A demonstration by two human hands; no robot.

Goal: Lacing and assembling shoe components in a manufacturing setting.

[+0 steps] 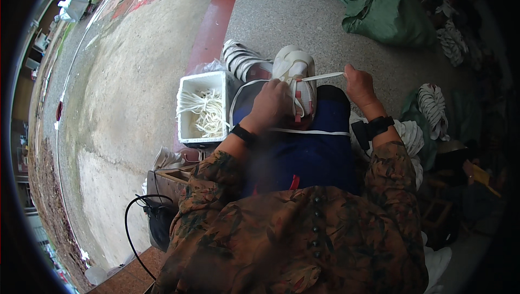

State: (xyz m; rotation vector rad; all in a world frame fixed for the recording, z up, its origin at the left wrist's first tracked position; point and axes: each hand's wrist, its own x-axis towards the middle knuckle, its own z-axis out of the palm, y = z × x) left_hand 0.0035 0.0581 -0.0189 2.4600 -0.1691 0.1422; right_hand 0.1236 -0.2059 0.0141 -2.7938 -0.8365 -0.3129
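A white sneaker [293,62] with pinkish-red patches rests on my lap over dark blue cloth [303,158], toe pointing away from me. My left hand [272,103] is closed at the sneaker's left side by the lacing; its fingertips are partly hidden. Out to the right, my right hand [358,85] pinches the end of a flat white shoelace [324,76], drawn taut from the sneaker's eyelets. Another stretch of white lace lies across the blue cloth below the shoe. Left of my lap, a white foam box [203,76] holds a heap of loose white laces [210,114].
Beyond the box stand several white-and-red sneakers [246,61]. A green sack [387,15] lies at the far right, with more white shoes [431,111] nearer me. On the left are other shoes [167,158], a wooden box [176,176] and a black cable [126,223].
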